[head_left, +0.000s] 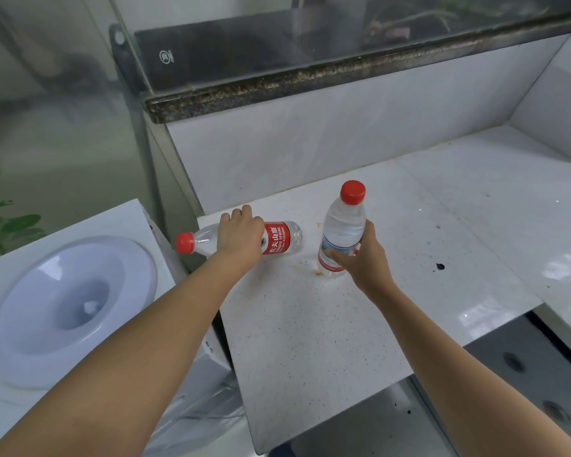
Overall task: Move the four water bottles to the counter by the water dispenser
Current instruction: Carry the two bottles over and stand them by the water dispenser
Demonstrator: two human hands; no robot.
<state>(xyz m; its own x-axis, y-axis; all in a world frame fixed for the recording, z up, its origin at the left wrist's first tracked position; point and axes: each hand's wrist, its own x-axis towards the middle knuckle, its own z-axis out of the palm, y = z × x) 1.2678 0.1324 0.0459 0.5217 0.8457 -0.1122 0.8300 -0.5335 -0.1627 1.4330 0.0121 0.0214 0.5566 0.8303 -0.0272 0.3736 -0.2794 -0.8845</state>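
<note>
White counter beside water dispenser
My left hand clamps a sideways bottle; right hand clamps an upright bottle

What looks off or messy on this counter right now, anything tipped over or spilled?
The red-label bottle in the left hand is horizontal, its cap out past the counter edge toward the dispenser. Small brownish stains sit by the base of the upright bottle gripped by the right hand, and a dark spot lies farther right.
</note>
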